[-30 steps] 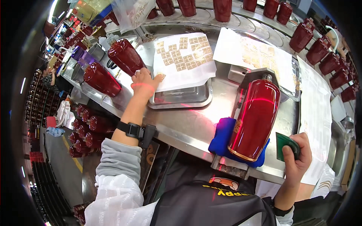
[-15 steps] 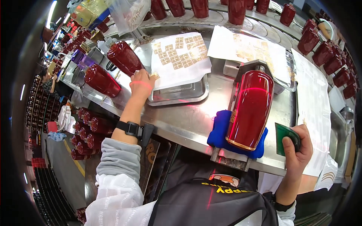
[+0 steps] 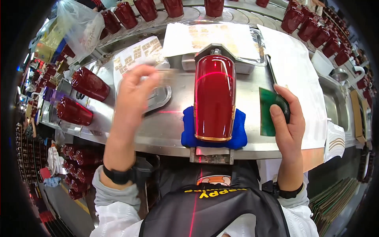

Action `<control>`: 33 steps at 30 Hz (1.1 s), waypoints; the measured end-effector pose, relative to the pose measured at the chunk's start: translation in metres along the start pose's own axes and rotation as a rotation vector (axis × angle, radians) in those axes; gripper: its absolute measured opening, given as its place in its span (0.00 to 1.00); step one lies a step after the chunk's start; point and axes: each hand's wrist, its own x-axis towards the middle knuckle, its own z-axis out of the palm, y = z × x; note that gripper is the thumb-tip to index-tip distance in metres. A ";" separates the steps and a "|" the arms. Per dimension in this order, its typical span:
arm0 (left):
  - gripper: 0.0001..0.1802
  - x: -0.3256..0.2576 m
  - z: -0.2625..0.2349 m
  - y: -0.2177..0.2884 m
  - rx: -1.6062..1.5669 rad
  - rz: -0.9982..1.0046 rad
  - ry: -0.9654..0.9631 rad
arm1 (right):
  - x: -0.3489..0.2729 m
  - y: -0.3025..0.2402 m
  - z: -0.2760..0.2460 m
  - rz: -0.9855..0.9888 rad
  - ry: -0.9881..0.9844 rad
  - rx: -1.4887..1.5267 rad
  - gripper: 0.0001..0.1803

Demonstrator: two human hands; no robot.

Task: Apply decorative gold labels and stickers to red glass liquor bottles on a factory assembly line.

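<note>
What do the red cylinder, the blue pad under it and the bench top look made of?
Red cylinder: glossy, probably lacquered metal or glass; sharp highlights, gold rim at the near end.
Blue pad: soft cloth or foam; matte, rounded edges.
Bench top: bare metal, likely stainless steel; brushed grey sheen with dull reflections.

Your glossy dark red tumbler (image 3: 214, 96) with gold rim, royal blue cloth (image 3: 189, 132) under it, your dark green squeegee card (image 3: 268, 108), white gold-patterned decal sheets (image 3: 134, 57), silver steel bench (image 3: 166, 126).

Small pale sticker (image 3: 167, 76) pinched, blurred, above metal tray; dark green squeegee (image 3: 272, 106) gripped upright.
</note>
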 end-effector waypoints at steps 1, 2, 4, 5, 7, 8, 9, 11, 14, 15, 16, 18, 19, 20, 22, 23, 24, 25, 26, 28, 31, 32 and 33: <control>0.08 -0.008 0.022 0.015 -0.191 0.004 -0.082 | 0.002 0.000 0.003 -0.033 -0.020 0.083 0.17; 0.08 -0.012 0.043 0.026 -0.031 0.041 -0.104 | 0.006 0.001 0.006 -0.052 -0.039 0.160 0.18; 0.08 -0.011 0.067 0.041 0.064 0.150 -0.132 | 0.011 0.000 0.014 -0.034 -0.123 0.222 0.22; 0.07 -0.010 0.075 0.044 0.099 0.206 -0.138 | 0.014 -0.001 0.019 -0.036 -0.139 0.159 0.22; 0.06 -0.008 0.081 0.047 0.168 0.284 -0.157 | 0.020 -0.001 0.031 -0.056 -0.146 -0.015 0.21; 0.06 -0.009 0.083 0.046 0.146 0.312 -0.165 | 0.024 0.000 0.038 -0.004 -0.146 0.037 0.22; 0.06 -0.009 0.085 0.045 0.196 0.348 -0.116 | 0.028 0.002 0.044 0.014 -0.143 0.015 0.23; 0.07 -0.010 0.089 0.041 0.239 0.385 -0.073 | 0.034 0.005 0.057 0.096 -0.146 0.046 0.28; 0.08 -0.012 0.096 0.032 0.322 0.468 0.049 | 0.039 0.011 0.070 -0.087 -0.088 -0.175 0.34; 0.09 -0.013 0.097 0.029 0.292 0.436 0.036 | 0.040 0.012 0.071 -0.057 -0.089 -0.177 0.36; 0.10 -0.013 0.097 0.025 0.260 0.419 0.033 | 0.040 0.013 0.073 -0.022 -0.096 -0.176 0.38; 0.09 -0.011 0.097 0.016 0.086 0.317 -0.010 | 0.041 0.014 0.073 0.040 -0.130 -0.163 0.38; 0.09 -0.009 0.097 0.011 -0.099 0.235 -0.055 | 0.042 0.015 0.072 0.092 -0.131 -0.058 0.39; 0.09 -0.008 0.097 0.007 -0.093 0.230 -0.038 | 0.042 0.015 0.073 0.130 -0.123 0.051 0.41; 0.13 -0.006 0.098 0.001 -0.363 0.086 -0.128 | 0.043 0.015 0.073 0.163 -0.134 0.055 0.41; 0.19 -0.007 0.101 -0.001 -0.463 0.053 -0.091 | 0.044 0.015 0.073 0.185 -0.136 0.065 0.40; 0.19 -0.007 0.104 -0.003 -0.453 0.065 -0.089 | 0.044 0.015 0.073 0.177 -0.134 0.056 0.40; 0.20 -0.007 0.106 -0.004 -0.491 0.098 -0.091 | 0.044 0.015 0.074 0.160 -0.128 0.037 0.40; 0.22 -0.007 0.108 -0.004 -0.533 0.126 -0.099 | 0.044 0.015 0.074 0.149 -0.124 0.030 0.40; 0.22 -0.006 0.110 -0.003 -0.651 0.080 -0.131 | 0.044 0.015 0.074 0.137 -0.126 0.042 0.40; 0.21 -0.005 0.107 -0.001 -0.506 0.117 -0.105 | 0.043 0.015 0.074 0.188 -0.128 0.161 0.40; 0.21 -0.006 0.107 0.001 -0.520 0.097 -0.102 | 0.043 0.015 0.074 0.175 -0.125 0.161 0.40; 0.22 -0.005 0.106 0.002 -0.524 0.113 -0.122 | 0.043 0.015 0.073 0.191 -0.136 0.145 0.40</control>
